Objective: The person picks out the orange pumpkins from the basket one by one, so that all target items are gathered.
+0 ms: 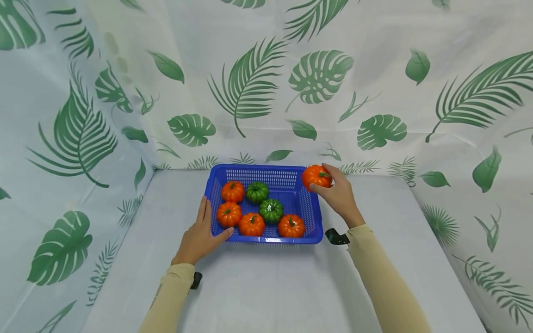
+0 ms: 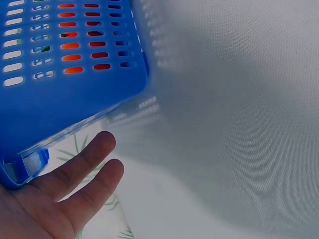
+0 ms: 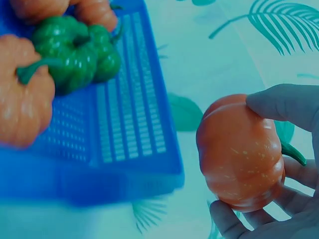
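My right hand (image 1: 340,193) grips a small orange pumpkin (image 1: 314,177) with a green stem, over the back right corner of a blue plastic basket (image 1: 266,239). In the right wrist view, thumb and fingers wrap that pumpkin (image 3: 239,154) beside the basket wall (image 3: 129,94). Inside lie several orange pumpkins (image 1: 251,224) and two green pumpkins (image 1: 257,192). My left hand (image 1: 200,238) rests at the basket's front left corner, thumb over the front rim and fingers along the left side. The left wrist view shows two straight fingers (image 2: 94,194) below the slotted wall (image 2: 75,84).
The basket stands on a white table (image 1: 266,286), toward its back. Behind and beside it hang white sheets (image 1: 258,27) printed with green leaves. A dark wrist strap piece (image 1: 336,237) shows by the right sleeve (image 1: 383,273).
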The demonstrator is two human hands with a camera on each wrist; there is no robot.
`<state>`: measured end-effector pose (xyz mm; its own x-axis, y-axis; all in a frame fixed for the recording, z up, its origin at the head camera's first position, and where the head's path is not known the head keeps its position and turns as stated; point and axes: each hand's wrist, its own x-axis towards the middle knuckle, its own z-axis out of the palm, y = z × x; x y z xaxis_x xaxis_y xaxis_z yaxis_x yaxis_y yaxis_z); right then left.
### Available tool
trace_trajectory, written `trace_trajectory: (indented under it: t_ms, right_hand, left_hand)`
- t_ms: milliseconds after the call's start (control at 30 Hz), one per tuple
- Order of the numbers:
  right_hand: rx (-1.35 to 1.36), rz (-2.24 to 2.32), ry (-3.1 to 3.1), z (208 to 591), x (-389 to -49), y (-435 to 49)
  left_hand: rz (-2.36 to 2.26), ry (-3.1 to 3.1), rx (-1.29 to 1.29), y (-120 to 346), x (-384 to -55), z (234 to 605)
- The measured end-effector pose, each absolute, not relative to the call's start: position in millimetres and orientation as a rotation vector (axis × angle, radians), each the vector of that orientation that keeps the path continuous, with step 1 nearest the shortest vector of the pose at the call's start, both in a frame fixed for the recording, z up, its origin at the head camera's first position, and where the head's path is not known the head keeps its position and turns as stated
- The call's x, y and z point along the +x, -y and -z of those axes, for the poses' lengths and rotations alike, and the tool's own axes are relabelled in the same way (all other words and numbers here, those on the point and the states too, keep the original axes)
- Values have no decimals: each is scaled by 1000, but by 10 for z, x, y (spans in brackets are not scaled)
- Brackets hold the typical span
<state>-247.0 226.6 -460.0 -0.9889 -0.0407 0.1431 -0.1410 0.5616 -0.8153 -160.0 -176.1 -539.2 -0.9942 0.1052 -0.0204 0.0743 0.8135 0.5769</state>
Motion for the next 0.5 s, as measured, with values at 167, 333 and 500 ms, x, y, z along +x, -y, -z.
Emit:
trace_trajectory:
  t_ms: [167,333,500]
  right_hand:
    - [103,-1409,2677,4590,-2419,-2460]
    - [41,-1410,2664,4604,-2395,-2679]
    - [-92,-1396,2688,4676,-2421,-2941]
  left_hand:
    - [-935,-2927,135,1751,-1609,5387]
    - [-933,-2928,122,1749,-1609,5384]
    - [-935,-2929,128,1745,-1617,5369]
